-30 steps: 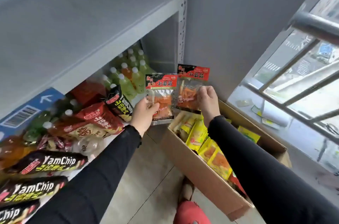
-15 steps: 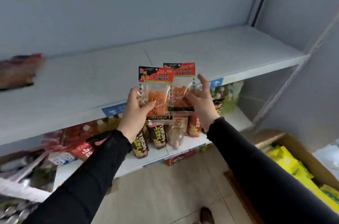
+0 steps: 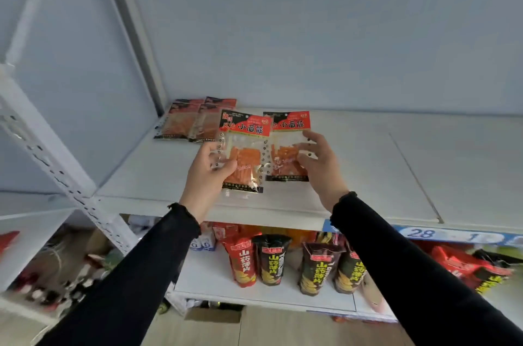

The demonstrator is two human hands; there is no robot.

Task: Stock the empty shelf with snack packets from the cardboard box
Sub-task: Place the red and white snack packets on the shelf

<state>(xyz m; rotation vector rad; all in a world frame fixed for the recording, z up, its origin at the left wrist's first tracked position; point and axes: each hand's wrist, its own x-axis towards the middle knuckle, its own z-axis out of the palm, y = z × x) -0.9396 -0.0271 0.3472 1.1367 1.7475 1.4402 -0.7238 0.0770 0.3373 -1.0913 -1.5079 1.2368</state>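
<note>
Two snack packets are in your hands, held up side by side over the white shelf (image 3: 353,164) in front of you. Your left hand (image 3: 210,175) has its fingers (image 3: 226,168) curled closed on the left packet (image 3: 243,153), thumb across its clear front, gripping it along its left edge. Your right hand (image 3: 319,164) has its fingers (image 3: 307,144) spread and only partly closed, pressing the right edge of the right packet (image 3: 287,144); the thumb lies on the packet's front. Both packets stand upright, facing you, each with a red and black header printed with Chinese characters and a clear window showing orange strips. The left packet overlaps the right one slightly and sits a little lower. Whether either packet touches the shelf cannot be told. Behind them, in the far left corner of the same shelf, more packets of the same kind (image 3: 195,122) lie flat, close against the wall; the rest of that shelf is bare. Both of your arms wear black sleeves (image 3: 396,260). Below, on the lower shelf (image 3: 254,292), tall red and black pouches (image 3: 271,260) stand upright in a row, with more red packs blurred at the right. A blue price strip (image 3: 452,235) runs along the upper shelf's front edge at the right. The cardboard box is out of view.
</note>
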